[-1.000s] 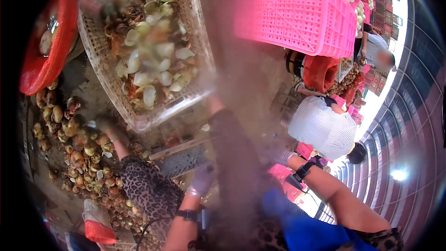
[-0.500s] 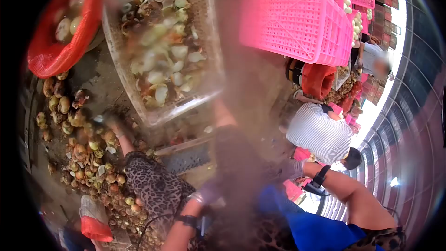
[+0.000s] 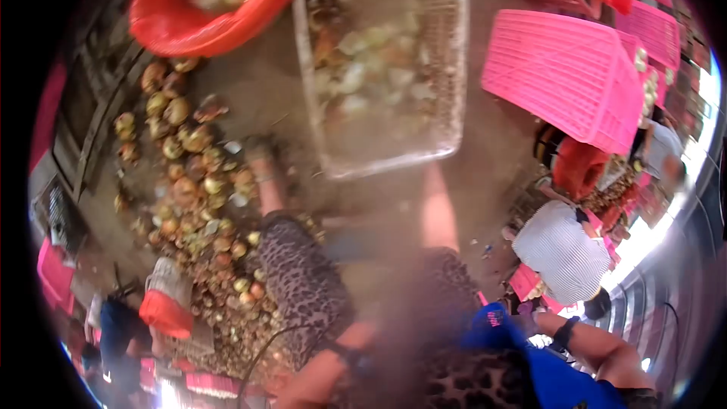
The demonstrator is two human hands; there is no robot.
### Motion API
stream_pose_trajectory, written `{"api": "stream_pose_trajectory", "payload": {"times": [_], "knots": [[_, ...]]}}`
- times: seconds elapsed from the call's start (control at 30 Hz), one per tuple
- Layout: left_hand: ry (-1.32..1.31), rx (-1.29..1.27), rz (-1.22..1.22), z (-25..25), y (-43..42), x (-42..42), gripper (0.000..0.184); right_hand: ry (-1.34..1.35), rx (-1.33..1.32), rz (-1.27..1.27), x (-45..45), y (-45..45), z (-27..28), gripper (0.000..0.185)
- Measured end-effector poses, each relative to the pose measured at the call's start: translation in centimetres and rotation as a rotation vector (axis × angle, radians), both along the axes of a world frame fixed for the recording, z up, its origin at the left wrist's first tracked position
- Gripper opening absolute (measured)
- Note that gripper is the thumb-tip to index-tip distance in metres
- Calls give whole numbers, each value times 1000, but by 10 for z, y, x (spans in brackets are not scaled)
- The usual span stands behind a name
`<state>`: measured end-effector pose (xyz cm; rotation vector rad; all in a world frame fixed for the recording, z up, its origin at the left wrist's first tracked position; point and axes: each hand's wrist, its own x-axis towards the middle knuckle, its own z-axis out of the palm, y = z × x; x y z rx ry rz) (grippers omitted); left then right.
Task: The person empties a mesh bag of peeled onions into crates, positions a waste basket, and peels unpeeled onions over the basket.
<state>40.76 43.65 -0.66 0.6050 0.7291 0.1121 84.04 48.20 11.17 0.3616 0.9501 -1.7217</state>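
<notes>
My left hand (image 3: 369,365) is low in the middle of the view, beyond a dark wristband, close to my patterned clothing (image 3: 307,276). A blurred smudge hides its fingers and anything in them. My right hand (image 3: 527,323) is beside the blue cloth (image 3: 496,326) at my lap, past a black watch (image 3: 564,332). Its fingers are too smeared to read. In front of my legs lies a whitish plastic crate (image 3: 459,98) holding onion skins and pieces (image 3: 379,68). Loose onions (image 3: 185,189) are heaped on the ground to the left.
A container lined with a red mesh bag (image 3: 216,42) holds peeled onions at the upper left. Pink crates (image 3: 560,72) stand at the right. A person in a striped shirt (image 3: 560,250) bends over nearby. Another red bag (image 3: 165,314) stands at lower left.
My view has swung left, so the crate, onions and pink crates appear farther right. Both hands remain low near my lap, with their fingers obscured.
</notes>
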Motion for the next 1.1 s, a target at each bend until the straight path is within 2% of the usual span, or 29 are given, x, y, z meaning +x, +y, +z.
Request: {"api": "stream_pose_trajectory", "payload": {"times": [0.03, 0.07, 0.1, 0.13, 0.17, 0.2, 0.23, 0.27, 0.3, 0.33, 0.37, 0.4, 0.47, 0.53, 0.57, 0.6, 0.67, 0.7, 0.73, 0.8, 0.83, 0.87, 0.9, 0.93, 1.0, 1.03, 1.07, 1.1], "knots": [[124, 35, 78, -11, 11, -9, 18, -2, -12, 65, 5, 13, -10, 26], [259, 77, 165, -25, 26, -21, 18, -38, 118, 171, -5, 55, -31, 28], [458, 75, 282, -37, 38, -44, 18, -122, 392, 249, -10, 102, -75, 31], [672, 31, 424, -43, 48, -75, 19, -216, 649, 213, -33, 143, -114, 34], [853, -29, 551, -39, 50, -111, 21, -283, 837, 53, -69, 175, -146, 38], [1026, -84, 695, -34, 52, -147, 24, -383, 894, -354, -125, 202, -159, 30], [1099, -53, 651, -39, 26, -182, 25, -228, 861, -423, -166, 214, -182, 32], [1165, -28, 599, -40, -1, -208, 26, -61, 879, -365, -219, 217, -193, 32], [1184, -175, 446, -35, -28, -222, 31, -204, 669, -378, -269, 222, -183, 34], [1197, -317, 293, -29, -48, -225, 36, -84, 593, -355, -303, 203, -194, 36], [1188, -352, 27, -22, -48, -214, 50, 77, 554, -329, -329, 173, -208, 39], [1119, -280, 33, -12, -49, -194, 57, 214, 530, -303, -349, 143, -225, 41], [952, -102, 455, -24, -118, -165, 54, 345, 504, -258, -372, 66, -256, 46], [943, -247, 608, -59, -191, -143, 50, 317, 503, -255, -382, -5, -285, 36], [890, -376, 771, -66, -187, -135, 45, 356, 548, -398, -379, 32, -263, 33], [950, -349, 776, -66, -184, -131, 34, 401, 590, -536, -366, 75, -235, 31], [994, -349, 812, -56, -156, -132, 25, 462, 558, -721, -357, 92, -228, 26], [993, -353, 920, -50, -156, -134, 23, 478, 486, -767, -351, 73, -250, 22], [980, -441, 1011, -26, -113, -129, 18, 476, 341, -795, -348, 72, -245, 21], [828, -696, 1173, 3, -96, -139, 15, 442, 46, -830, -346, 82, -230, 17], [795, -648, 1197, 23, -85, -138, 18, 328, -206, -791, -339, 92, -211, 16], [662, -598, 1101, 41, -89, -140, 13, 406, -186, -508, -338, 77, -205, 17], [686, -595, 967, 53, -100, -141, 11, 526, -174, -223, -338, 61, -200, 19], [712, -593, 832, 62, -108, -143, 9, 538, -246, -142, -333, 37, -200, 27], [806, -635, 699, 70, -106, -139, 8, 546, -319, -89, -320, 21, -197, 26], [845, -735, 772, 66, -109, -132, 9, 543, -333, -84, -315, 17, -196, 26], [915, -592, 782, 58, -113, -123, 7, 539, -334, -77, -311, 17, -196, 26], [959, -555, 813, 49, -111, -116, 7, 532, -336, -78, -308, 17, -195, 26]]}}
